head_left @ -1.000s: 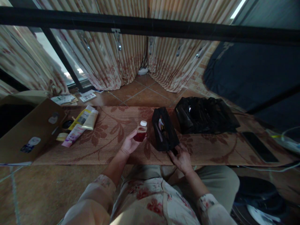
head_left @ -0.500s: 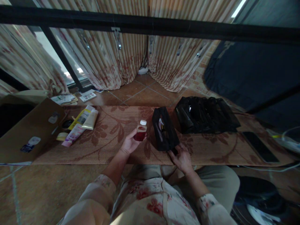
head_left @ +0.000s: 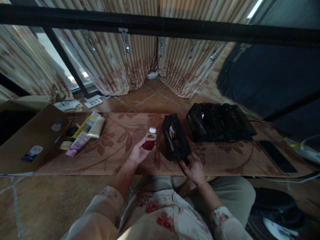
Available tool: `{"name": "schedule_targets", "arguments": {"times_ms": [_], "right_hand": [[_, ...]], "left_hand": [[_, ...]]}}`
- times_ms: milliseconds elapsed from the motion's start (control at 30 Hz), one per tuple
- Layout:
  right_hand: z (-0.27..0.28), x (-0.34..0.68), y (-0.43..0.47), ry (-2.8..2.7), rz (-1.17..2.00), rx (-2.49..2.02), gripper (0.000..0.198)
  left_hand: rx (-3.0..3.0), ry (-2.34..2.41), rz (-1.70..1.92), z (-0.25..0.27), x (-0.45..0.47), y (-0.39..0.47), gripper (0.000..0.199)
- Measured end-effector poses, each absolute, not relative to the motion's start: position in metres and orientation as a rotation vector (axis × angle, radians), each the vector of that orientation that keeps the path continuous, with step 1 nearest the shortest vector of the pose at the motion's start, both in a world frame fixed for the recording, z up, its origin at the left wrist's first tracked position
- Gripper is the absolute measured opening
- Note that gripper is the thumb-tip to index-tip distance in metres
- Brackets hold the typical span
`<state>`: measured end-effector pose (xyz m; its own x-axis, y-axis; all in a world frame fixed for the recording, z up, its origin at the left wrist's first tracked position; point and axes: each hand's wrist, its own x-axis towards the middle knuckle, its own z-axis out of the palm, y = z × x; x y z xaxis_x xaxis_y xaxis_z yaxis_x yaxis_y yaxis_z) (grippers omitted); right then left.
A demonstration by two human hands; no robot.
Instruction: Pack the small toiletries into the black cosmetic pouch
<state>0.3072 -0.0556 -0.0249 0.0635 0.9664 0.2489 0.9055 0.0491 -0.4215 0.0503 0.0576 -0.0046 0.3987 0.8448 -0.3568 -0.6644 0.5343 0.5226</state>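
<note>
My left hand [head_left: 140,151] is closed around a small clear bottle [head_left: 150,143] of dark red liquid, held upright with its white cap on. To the right of the bottle, a black mesh pouch [head_left: 172,143] stands on the bench, its top partly open. A few small items show inside it, too dim to name. At the near end of this pouch, my right hand [head_left: 194,169] grips its lower corner between thumb and fingers; the fingertips are partly hidden.
Several black pouches [head_left: 217,123] stand at the right, beside a phone [head_left: 277,156]. Left on the patterned cloth [head_left: 120,143] lie a cream tube [head_left: 96,128], a pink tube [head_left: 78,143], a yellow packet [head_left: 87,125] and a round tub [head_left: 66,145]. A cardboard box [head_left: 47,133] borders them.
</note>
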Motion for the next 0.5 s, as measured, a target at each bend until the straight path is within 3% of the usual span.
{"name": "schedule_targets", "arguments": {"times_ms": [500], "right_hand": [[-0.0219, 0.3062, -0.056, -1.852, 0.166, -1.879, 0.028]], "left_hand": [[0.294, 0.657, 0.975, 0.0001, 0.0513, 0.058, 0.031]]}}
